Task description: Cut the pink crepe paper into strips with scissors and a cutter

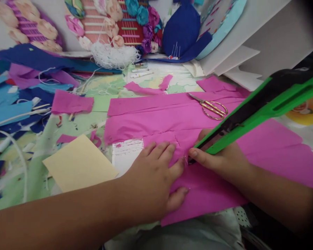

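My left hand (156, 177) lies flat with its fingers spread, pressing on a pink sheet (208, 187) and partly over a white card (122, 159). Just right of its fingertips, my right hand (216, 156) is wrapped round the lower end of a long green and black stapler (250, 114), which leans up to the right with its tip on the pink sheet. Gold-handled scissors (214, 110) rest on the pink material behind my right hand. A pale yellow square of paper (80, 165) lies left of the card.
Blue and purple scraps (41, 62) pile up at the left, with a white cord (22, 156) in front. White tangled yarn (114, 55) lies at the back, below decorated round pieces. Small pink scraps (73, 102) are scattered about. White panels (242, 31) stand at the back right.
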Demonstrator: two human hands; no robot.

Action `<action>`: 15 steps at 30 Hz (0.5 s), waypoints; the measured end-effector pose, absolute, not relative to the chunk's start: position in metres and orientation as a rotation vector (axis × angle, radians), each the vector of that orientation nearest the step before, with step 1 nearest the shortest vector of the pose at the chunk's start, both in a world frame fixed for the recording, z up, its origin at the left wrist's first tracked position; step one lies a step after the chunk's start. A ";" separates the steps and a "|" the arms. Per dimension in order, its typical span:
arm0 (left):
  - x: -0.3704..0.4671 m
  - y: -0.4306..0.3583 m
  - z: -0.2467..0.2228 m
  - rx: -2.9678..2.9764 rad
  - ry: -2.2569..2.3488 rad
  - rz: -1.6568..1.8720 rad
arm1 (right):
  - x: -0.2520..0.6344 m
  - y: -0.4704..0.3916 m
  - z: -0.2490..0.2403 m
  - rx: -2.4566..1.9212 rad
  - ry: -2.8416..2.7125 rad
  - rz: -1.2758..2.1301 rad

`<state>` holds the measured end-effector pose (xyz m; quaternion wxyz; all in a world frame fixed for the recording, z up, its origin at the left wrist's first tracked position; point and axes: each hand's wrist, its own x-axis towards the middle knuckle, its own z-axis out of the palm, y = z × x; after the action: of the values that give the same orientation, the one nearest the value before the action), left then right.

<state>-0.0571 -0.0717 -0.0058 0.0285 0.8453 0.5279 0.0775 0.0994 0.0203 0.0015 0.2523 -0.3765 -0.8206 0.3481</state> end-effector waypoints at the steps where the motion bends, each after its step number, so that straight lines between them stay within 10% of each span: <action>1: -0.057 -0.072 -0.005 2.609 1.625 0.232 | 0.099 0.020 0.002 -1.022 -2.244 0.966; 15: -0.057 -0.071 -0.004 2.583 1.615 0.250 | 0.098 0.017 0.001 -0.886 -2.481 0.871</action>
<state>-0.0572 -0.0707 -0.0040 0.0428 0.8443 0.5279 0.0816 0.0981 0.0169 0.0009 0.1824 -0.3140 -0.8792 0.3086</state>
